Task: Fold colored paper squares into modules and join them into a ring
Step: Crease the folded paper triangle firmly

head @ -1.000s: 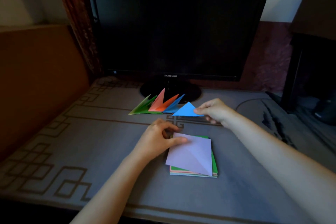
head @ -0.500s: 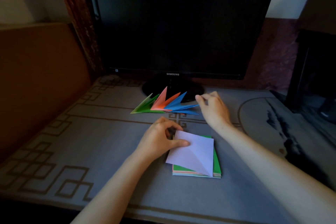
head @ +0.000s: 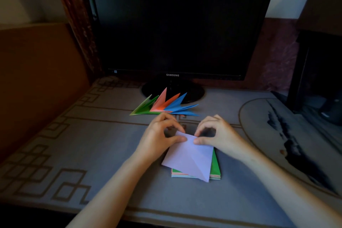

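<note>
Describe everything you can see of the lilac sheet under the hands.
The lilac sheet is a thin, pale paper square with one diagonal crease, turned corner-on. It lies skewed on the stack of coloured squares, overhanging its left edge. The left hand and right hand pinch its far corner, thumbs on top.

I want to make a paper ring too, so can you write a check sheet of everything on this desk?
Surface: grey patterned cloth, dark streaks at its right.
Job's things: lilac sheet lies askew on the paper stack; green, orange and blue folded modules fanned in front of the monitor.
Clutter: nothing seen.
Grippers: left hand and right hand pinch the lilac sheet's far corner.
Cables: nothing seen.
Surroundings: curtain and wooden panel at left, dark cabinet at right.
</note>
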Demonstrator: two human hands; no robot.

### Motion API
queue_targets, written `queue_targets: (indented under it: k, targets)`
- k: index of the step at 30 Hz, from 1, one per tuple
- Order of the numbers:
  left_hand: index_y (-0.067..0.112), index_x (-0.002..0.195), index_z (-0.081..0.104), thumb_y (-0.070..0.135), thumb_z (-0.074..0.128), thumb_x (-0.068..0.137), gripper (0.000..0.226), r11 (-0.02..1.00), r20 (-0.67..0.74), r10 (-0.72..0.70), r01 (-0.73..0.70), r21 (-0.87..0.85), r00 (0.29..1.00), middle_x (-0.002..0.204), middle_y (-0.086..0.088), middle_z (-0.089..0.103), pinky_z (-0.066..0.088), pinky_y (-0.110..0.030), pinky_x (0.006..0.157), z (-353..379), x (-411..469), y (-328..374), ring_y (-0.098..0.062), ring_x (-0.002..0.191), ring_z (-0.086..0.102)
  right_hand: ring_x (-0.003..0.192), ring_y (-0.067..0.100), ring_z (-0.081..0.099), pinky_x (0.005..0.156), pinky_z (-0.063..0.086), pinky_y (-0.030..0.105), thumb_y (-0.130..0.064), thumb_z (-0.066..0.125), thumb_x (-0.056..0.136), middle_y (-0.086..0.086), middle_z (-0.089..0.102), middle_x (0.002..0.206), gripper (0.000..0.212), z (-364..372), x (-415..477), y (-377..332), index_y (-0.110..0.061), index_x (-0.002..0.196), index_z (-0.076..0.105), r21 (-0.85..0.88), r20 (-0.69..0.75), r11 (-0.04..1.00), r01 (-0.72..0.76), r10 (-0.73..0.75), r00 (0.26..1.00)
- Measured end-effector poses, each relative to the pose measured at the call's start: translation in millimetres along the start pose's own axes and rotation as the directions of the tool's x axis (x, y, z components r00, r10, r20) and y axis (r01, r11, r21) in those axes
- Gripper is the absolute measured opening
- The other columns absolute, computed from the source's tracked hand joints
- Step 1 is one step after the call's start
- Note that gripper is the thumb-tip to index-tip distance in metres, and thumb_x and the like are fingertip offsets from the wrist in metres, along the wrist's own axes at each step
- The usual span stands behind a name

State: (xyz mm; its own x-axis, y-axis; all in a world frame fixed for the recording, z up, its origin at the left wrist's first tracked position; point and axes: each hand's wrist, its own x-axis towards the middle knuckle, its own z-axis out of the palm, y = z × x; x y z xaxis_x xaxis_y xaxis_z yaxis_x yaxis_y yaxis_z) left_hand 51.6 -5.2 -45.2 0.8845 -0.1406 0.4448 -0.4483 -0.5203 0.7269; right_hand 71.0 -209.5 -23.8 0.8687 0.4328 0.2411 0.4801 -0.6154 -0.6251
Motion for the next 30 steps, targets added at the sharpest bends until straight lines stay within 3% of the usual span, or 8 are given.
queue_targets:
  k: [6,11,14,16,20,24,27,30]
  targets:
    - [0.027,0.078,0.067,0.017,0.081,0.068,0.020,0.989,-0.073,-0.064,0.054,-0.141,0.995,0.088,0.004,0.061,0.035,-0.006,0.067,1,0,8,0.001,0.079,0.055,0.076,0.009,0.046,0.070,0.034,0.018,-0.017,0.081,0.069,0.000,0.058,0.076,0.023,2,-4,1,-0.032,0.065,0.064,0.136,-0.105,0.990,-0.033,0.048,0.993]
    - [0.020,0.090,0.070,0.015,0.076,0.074,0.018,0.950,-0.023,-0.137,0.125,-0.286,0.990,0.089,0.011,0.069,0.041,-0.008,0.069,-1,1,15,0.006,0.077,0.059,0.062,0.001,0.050,0.060,0.036,0.012,-0.006,0.075,0.075,-0.008,0.060,0.064,0.017,1,-6,-3,-0.019,0.069,0.064,0.360,-0.182,0.932,-0.049,0.122,0.976]
    - [0.016,0.094,0.070,0.012,0.074,0.077,0.018,0.899,0.051,-0.171,0.177,-0.401,0.984,0.091,0.007,0.072,0.051,-0.017,0.075,0,1,15,-0.001,0.083,0.065,0.059,-0.002,0.054,0.060,0.038,0.009,-0.004,0.072,0.077,-0.008,0.063,0.062,0.015,0,-6,-3,-0.014,0.071,0.063,0.452,-0.227,0.891,-0.032,0.150,0.962]
    - [0.011,0.094,0.071,0.011,0.072,0.079,0.015,0.881,0.070,-0.192,0.203,-0.428,0.979,0.087,0.006,0.073,0.051,-0.017,0.072,1,0,14,-0.002,0.080,0.065,0.060,-0.001,0.056,0.061,0.040,0.009,-0.003,0.072,0.076,-0.006,0.064,0.064,0.014,0,-6,-2,-0.013,0.072,0.063,0.506,-0.235,0.862,-0.035,0.176,0.956]
    - [0.007,0.094,0.070,0.008,0.069,0.081,0.013,0.815,0.081,-0.261,0.265,-0.516,0.962,0.084,0.002,0.073,0.049,-0.016,0.066,-2,1,13,-0.006,0.075,0.066,0.074,0.001,0.059,0.071,0.041,0.014,-0.014,0.068,0.083,-0.005,0.069,0.080,0.013,0,-8,-4,-0.018,0.095,0.065,0.511,-0.207,0.860,-0.013,0.138,0.969]
    - [0.010,0.096,0.070,0.008,0.068,0.082,0.014,0.737,0.097,-0.334,0.324,-0.593,0.937,0.088,-0.003,0.074,0.051,-0.017,0.068,-4,3,13,-0.009,0.076,0.067,0.118,0.004,0.051,0.097,0.039,0.015,-0.045,0.076,0.069,-0.008,0.057,0.123,0.056,-10,-15,-2,-0.031,0.121,0.061,0.485,-0.033,0.870,0.088,-0.082,0.996]
    - [0.011,0.095,0.070,0.009,0.066,0.083,0.013,0.716,0.108,-0.348,0.338,-0.610,0.931,0.087,-0.004,0.074,0.051,-0.017,0.068,-4,2,12,-0.010,0.076,0.066,0.129,0.002,0.038,0.105,0.030,0.014,-0.027,0.084,0.063,-0.013,0.045,0.134,0.051,-9,-18,1,-0.029,0.112,0.069,0.358,0.056,0.929,0.100,-0.128,0.990]
    - [0.009,0.095,0.068,0.007,0.065,0.084,0.012,0.709,0.129,-0.350,0.353,-0.611,0.928,0.080,-0.001,0.073,0.051,-0.018,0.059,-4,2,13,-0.009,0.069,0.065,0.117,-0.001,0.049,0.095,0.035,0.010,-0.006,0.079,0.068,-0.006,0.053,0.125,0.033,-4,-16,-1,-0.020,0.097,0.075,0.335,-0.046,0.933,0.134,-0.126,0.991]
